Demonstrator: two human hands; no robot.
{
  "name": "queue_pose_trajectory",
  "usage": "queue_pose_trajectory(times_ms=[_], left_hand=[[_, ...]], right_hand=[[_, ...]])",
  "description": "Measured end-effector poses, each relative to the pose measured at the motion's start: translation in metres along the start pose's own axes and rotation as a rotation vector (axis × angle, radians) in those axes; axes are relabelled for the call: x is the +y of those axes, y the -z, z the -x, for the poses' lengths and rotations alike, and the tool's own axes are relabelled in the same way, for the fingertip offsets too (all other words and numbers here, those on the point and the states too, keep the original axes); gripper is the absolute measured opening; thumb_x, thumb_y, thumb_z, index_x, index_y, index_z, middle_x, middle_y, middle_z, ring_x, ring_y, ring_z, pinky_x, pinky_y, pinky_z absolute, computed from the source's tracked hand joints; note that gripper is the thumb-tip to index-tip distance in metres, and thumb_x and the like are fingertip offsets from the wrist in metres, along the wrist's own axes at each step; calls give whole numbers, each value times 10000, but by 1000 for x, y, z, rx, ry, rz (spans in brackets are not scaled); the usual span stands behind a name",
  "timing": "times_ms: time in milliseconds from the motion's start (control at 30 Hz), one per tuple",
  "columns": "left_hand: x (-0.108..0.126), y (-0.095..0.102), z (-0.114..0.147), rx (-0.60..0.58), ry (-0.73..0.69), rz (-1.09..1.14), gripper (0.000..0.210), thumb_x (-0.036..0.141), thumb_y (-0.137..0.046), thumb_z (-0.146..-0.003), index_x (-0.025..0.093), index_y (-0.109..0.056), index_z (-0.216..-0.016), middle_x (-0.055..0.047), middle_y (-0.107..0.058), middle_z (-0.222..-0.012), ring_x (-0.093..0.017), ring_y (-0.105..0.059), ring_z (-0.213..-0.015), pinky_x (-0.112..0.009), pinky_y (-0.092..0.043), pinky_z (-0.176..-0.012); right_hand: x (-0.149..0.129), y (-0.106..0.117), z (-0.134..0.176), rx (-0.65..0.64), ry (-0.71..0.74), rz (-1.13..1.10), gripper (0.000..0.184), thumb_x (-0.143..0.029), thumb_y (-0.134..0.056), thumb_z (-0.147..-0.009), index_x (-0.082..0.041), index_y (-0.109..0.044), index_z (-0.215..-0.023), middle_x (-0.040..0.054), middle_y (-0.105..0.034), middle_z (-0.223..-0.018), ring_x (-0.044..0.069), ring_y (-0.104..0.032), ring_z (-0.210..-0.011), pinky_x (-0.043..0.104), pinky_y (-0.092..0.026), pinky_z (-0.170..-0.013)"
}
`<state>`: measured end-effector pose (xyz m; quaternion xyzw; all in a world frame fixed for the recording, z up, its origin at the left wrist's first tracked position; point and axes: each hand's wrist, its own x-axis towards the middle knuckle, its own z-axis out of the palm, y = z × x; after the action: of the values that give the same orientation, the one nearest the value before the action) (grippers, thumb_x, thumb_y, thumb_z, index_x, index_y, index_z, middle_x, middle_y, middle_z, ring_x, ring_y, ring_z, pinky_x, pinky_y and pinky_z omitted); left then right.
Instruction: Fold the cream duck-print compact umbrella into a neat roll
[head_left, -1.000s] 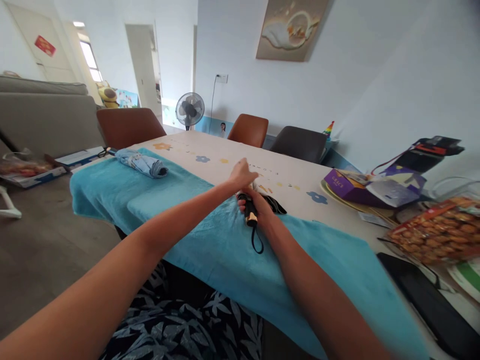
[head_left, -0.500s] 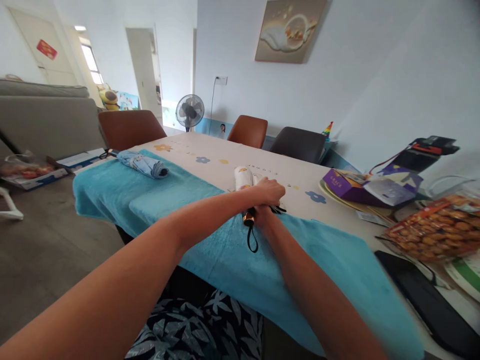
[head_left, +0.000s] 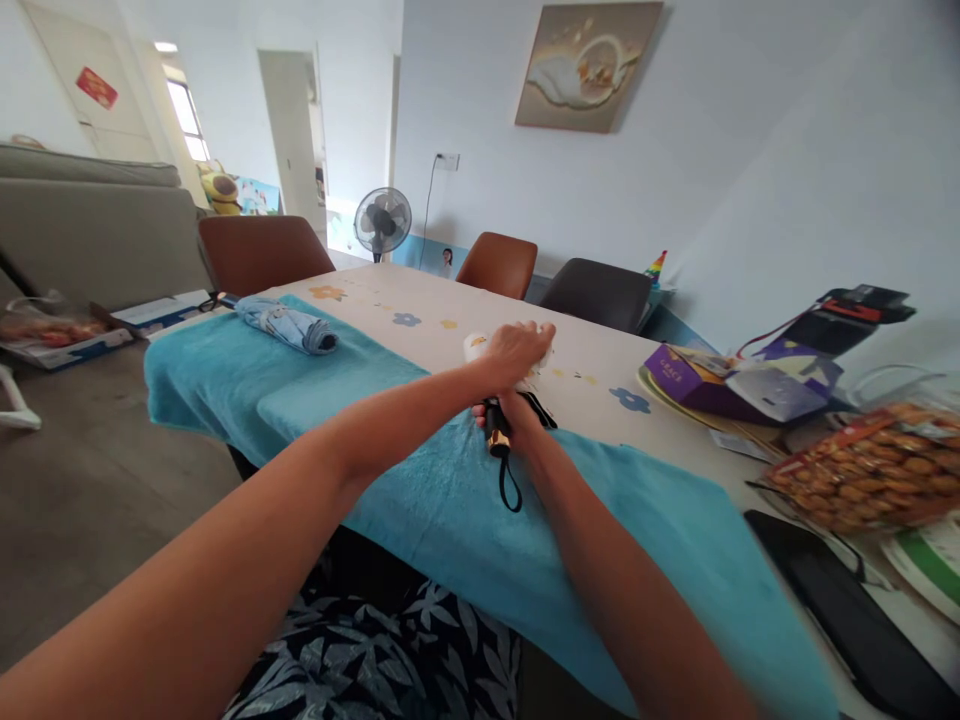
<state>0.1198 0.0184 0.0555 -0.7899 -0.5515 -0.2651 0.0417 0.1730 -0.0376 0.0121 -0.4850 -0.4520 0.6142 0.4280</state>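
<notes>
A white folding umbrella [head_left: 474, 347] with small yellow-orange prints lies over the near edge of the table. Its black handle ends in a gold cap [head_left: 497, 443] with a black wrist loop hanging from it. My right hand [head_left: 517, 415] is closed round the umbrella just above the handle. Across the white canopy lies my left hand [head_left: 517, 352], its fingers bent over the fabric and hiding most of it. A rolled light-blue umbrella [head_left: 285, 326] rests farther left on the turquoise towel [head_left: 375, 400].
The pale table [head_left: 442, 350] has flower prints. To the right are a purple box [head_left: 686, 378], a bag of round brown snacks [head_left: 870, 465] and a black phone [head_left: 847, 610]. Chairs [head_left: 497, 265] and a fan [head_left: 382, 222] stand beyond the table.
My left hand has loosened from a fist beside the canopy and shifted left and up over it. The right hand still grips the umbrella, with the handle slightly lower.
</notes>
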Motion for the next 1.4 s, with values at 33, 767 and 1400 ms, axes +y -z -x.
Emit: queue_pose_trajectory(times_ms=[33, 767, 1400], left_hand=[[-10, 5, -3, 24, 47, -3, 351, 70, -364, -880, 133, -516, -1191, -178, -586, -1123, -261, -559, -1038, -370, -393, -870], [-113, 22, 92, 15, 544, 988, 422, 72, -423, -694, 217, -740, -932, -43, -670, -838, -99, -533, -567, -212, -472, -508], [-65, 3, 78, 251, 147, 521, 470, 170, -400, -828, 53, -529, -1265, -163, -489, -1375, -218, -411, -1308, -317, -261, -1133]], right_hand=[[0, 0, -2, -34, -47, -1, 191, -280, -533, -916, -100, -598, -923, 34, -612, -791, 103, -579, -591, 229, -499, -502], [-1, 7, -10, -140, -67, -267, 350, -524, -559, -845, -176, -553, -880, -20, -544, -563, 76, -453, -352, 175, -354, -258], [5, -8, 3, 42, 110, 152, 165, -271, -620, -734, -201, -504, -640, -27, -487, -386, 110, -423, -300, 228, -375, -276]])
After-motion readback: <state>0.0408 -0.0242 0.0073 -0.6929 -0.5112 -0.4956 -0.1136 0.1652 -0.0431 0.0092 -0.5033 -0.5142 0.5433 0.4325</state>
